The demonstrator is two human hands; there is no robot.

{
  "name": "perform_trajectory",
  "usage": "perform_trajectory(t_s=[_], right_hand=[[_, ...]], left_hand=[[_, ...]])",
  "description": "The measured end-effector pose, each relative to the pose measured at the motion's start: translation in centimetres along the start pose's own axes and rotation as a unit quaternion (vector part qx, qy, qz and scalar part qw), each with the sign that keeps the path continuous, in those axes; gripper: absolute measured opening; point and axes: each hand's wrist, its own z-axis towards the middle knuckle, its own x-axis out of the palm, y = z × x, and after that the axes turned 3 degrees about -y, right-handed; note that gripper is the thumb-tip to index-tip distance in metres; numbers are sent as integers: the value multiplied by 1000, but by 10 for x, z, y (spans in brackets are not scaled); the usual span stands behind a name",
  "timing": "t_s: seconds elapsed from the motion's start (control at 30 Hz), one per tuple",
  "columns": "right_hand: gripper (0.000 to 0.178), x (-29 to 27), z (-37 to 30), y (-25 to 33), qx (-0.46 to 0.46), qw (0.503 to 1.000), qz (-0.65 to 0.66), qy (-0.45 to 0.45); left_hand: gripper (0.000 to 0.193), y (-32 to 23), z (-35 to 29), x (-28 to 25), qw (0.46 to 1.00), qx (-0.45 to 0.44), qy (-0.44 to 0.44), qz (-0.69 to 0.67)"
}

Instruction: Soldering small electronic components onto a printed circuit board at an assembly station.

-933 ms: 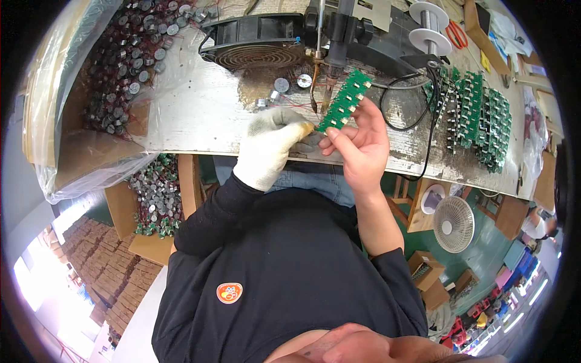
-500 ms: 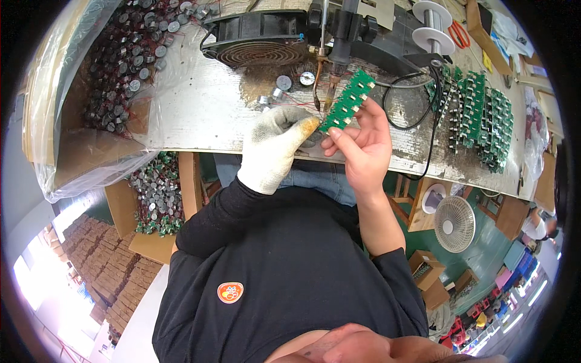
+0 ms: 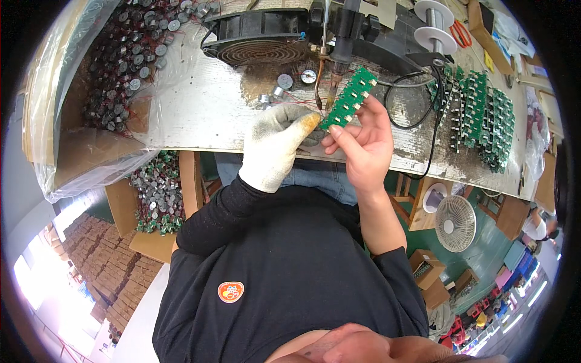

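My right hand (image 3: 366,139), bare, grips a strip of green circuit board (image 3: 349,100) by its lower end, thumb in front. White connectors line the strip's right edge. My left hand (image 3: 272,142), in a white glove with a stained thumb tip, is closed in a pinch beside the strip's lower left end. What its fingers hold is hidden. Just behind the strip stands an upright soldering iron (image 3: 333,85), and a thin metal tube (image 3: 318,91) points down next to it. Small round metal motors (image 3: 264,98) with red wires lie beyond my left hand.
A black fan (image 3: 260,39) and a solder spool (image 3: 434,27) stand at the back. More green boards (image 3: 475,115) are stacked at right. A plastic-lined box (image 3: 66,151) at left borders a heap of motors (image 3: 124,72). A black cable (image 3: 437,121) hangs over the table edge.
The circuit board strip and both hands have shifted very slightly. Each hand keeps the same closed pose.
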Motion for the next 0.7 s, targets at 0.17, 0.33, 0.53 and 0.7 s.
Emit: perform_trajectory(t_s=[0.17,0.33,0.53,0.7], right_hand=[[60,1,1,3,1,1000,-4,1],[61,1,-1,1,-19,1000,-5,3],[59,3,-3,-3,-8,1000,-15,-9],[59,1,-3,-3,-7,1000,-8,-7]], left_hand=[[16,0,0,0,1000,4,-3,3],[17,2,-1,0,1000,16,0,-6],[15,7,-1,-4,1000,20,-5,13],[14,4,-2,-1,1000,9,-9,-3]])
